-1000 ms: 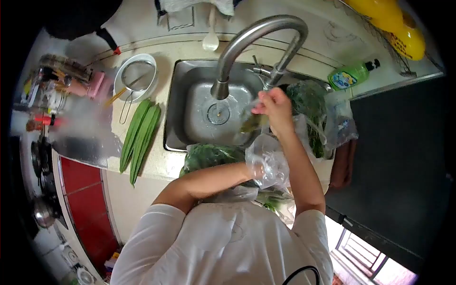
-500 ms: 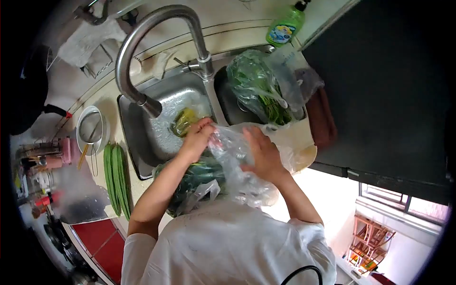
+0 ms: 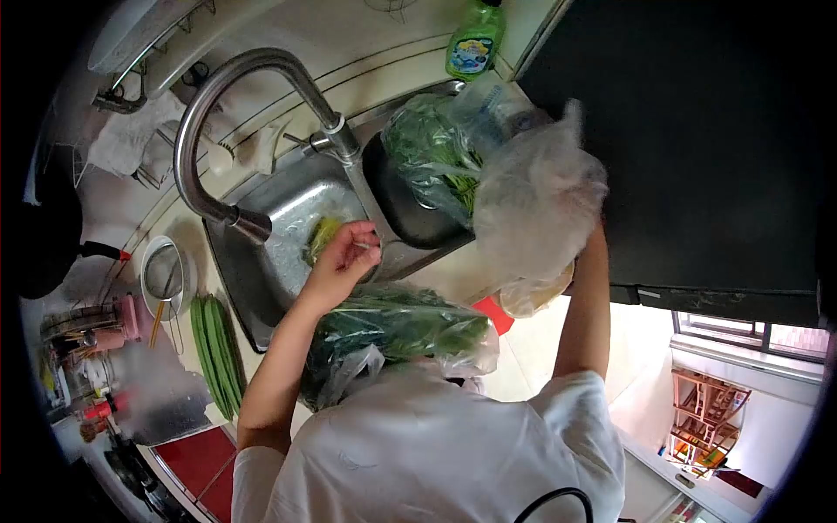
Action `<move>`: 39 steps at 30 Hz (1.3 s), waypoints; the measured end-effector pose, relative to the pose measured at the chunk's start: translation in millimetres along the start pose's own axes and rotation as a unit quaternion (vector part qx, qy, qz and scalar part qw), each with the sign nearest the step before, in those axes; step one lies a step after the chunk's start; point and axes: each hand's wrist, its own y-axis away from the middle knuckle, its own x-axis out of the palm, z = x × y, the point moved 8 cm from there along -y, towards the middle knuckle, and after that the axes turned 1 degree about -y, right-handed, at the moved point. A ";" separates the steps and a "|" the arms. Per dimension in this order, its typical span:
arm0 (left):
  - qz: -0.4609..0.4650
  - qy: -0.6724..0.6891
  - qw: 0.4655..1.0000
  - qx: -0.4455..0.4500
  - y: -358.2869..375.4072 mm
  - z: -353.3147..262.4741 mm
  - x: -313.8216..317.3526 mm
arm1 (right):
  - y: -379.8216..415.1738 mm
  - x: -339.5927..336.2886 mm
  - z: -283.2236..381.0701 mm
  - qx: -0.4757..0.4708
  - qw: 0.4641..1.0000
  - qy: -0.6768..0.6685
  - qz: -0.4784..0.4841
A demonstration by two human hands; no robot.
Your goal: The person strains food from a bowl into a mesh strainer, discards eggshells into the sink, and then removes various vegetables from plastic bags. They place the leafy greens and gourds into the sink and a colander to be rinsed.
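Observation:
Near the front edge of the left sink basin [image 3: 235, 270], my left hand [image 3: 349, 253] is raised with its fingers curled; whether something small is between them I cannot make out. Behind it, a yellow-green item [image 3: 323, 237] lies in the wet basin. My right arm reaches out to the right, and its hand is hidden behind a crumpled clear plastic bag [image 3: 540, 200] that it holds up. A bag of leafy greens [image 3: 427, 139] rests over the right basin. Against my body lies another bag of dark greens [image 3: 392, 327].
A curved faucet [image 3: 261, 61] arches over the left basin. Left of the sink are long green gourds [image 3: 215, 353] and a white bowl with a strainer [image 3: 166, 272]. A green soap bottle [image 3: 475, 44] stands at the back. Something red [image 3: 495, 315] shows beside the counter.
The clear plastic bag has left my left hand and moved right and up with my right hand. The bagged dark greens are now more exposed. The view has shifted slightly.

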 end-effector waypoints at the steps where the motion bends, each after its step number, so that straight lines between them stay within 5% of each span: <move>1: 0.008 -0.012 1.000 -0.008 -2.8 1.8 3.8 | -7.4 7.1 0.5 -0.022 0.999 0.041 -0.002; 8: 0.010 0.026 1.000 -0.004 -25.9 -4.2 31.8 | -6.8 134.8 -44.6 -0.137 0.895 0.412 0.100; 12: -0.150 0.084 0.985 0.021 -36.8 -5.7 -7.7 | 46.8 128.0 21.6 -0.293 0.884 0.343 0.122; 15: -0.200 0.105 0.973 0.045 -51.5 -20.0 -16.3 | 93.0 124.5 56.8 -0.377 0.858 0.285 0.200; 16: -0.148 0.219 0.965 0.008 -64.2 -6.9 -14.6 | 105.8 125.7 64.6 -0.399 0.846 0.265 0.234; 19: -0.118 0.171 0.975 -0.083 -71.6 6.8 -1.9 | 126.4 121.0 84.2 -0.408 0.821 0.243 0.316; 22: -0.124 0.172 0.974 -0.078 -89.0 40.3 3.8 | 128.6 110.6 79.1 -0.396 0.817 0.243 0.341; 27: -0.152 0.334 0.925 -0.093 -85.0 28.7 21.6 | 125.7 74.4 96.9 -0.244 0.906 0.202 0.281; 31: 0.071 0.500 0.845 -0.175 -68.1 5.1 90.3 | 136.9 106.5 89.9 -0.193 0.934 0.215 0.209; 32: 0.104 0.364 0.923 0.065 -57.7 3.5 79.8 | 137.1 121.5 88.4 -0.197 0.930 0.240 0.197; 33: 0.112 0.340 0.922 0.148 -48.4 1.8 80.0 | 134.4 137.4 86.4 -0.202 0.925 0.266 0.183; 39: 0.124 0.374 0.912 0.117 -35.6 -1.4 87.2 | 145.1 165.0 101.9 -0.281 0.862 0.358 0.221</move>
